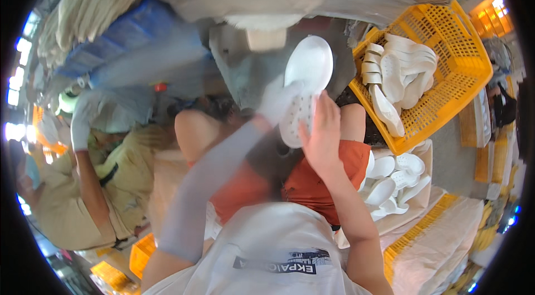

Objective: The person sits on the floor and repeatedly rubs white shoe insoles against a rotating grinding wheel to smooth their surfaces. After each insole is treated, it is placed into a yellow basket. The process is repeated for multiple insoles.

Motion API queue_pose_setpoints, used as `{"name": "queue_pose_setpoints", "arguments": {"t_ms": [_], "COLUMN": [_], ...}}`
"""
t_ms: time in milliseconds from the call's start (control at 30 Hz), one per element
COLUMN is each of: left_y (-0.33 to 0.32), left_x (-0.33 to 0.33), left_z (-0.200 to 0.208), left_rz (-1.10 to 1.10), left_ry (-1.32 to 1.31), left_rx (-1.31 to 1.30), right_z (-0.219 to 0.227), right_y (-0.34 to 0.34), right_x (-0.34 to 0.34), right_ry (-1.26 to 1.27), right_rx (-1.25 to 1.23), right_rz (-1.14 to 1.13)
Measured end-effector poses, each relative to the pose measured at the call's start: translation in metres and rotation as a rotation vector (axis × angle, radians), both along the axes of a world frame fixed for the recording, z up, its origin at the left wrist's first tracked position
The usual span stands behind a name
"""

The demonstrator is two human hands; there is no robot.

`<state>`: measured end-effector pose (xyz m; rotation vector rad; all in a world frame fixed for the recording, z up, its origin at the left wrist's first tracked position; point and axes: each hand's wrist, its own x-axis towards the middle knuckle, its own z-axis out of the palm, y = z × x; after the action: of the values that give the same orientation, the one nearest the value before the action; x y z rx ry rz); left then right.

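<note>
A white foam clog [310,64] with small holes toward its near end is held up in front of my lap. My bare right hand [324,133] grips its near right side, the thumb over the perforated part. My left hand [280,97], in a white glove and sleeve, lies against the clog's left edge. Motion smears the left hand, so its fingers do not show clearly.
At the right stands a yellow plastic basket [446,106] with several white clogs [402,69]. More white clogs [390,183] lie in a lined container beside my right thigh. A co-worker [106,183] with a white glove sits at the left, near a blue bin [131,33].
</note>
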<state>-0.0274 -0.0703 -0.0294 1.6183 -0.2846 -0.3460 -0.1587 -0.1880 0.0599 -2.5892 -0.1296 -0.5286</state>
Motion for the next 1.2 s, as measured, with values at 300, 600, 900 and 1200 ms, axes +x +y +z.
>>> {"name": "queue_pose_setpoints", "arguments": {"t_ms": [300,600,900,1200], "left_y": [0.043,0.031,0.051,-0.018], "left_x": [0.083,0.059,0.087,0.025], "left_z": [-0.068,0.003,-0.026,0.025], "left_rz": [0.554,0.633,0.333,0.159], "left_ry": [-0.153,0.631,-0.522,0.549], "left_rx": [0.283,-0.533,0.926,-0.705], "right_z": [-0.006,0.035,-0.038,0.011], "right_y": [0.054,0.083,0.075,0.002], "right_x": [0.04,0.073,0.082,0.076], "right_ry": [-0.047,0.12,0.002,-0.003], "right_rx": [0.605,0.576,0.758,0.795], "right_rz": [0.201,-0.125,-0.043,-0.246]}}
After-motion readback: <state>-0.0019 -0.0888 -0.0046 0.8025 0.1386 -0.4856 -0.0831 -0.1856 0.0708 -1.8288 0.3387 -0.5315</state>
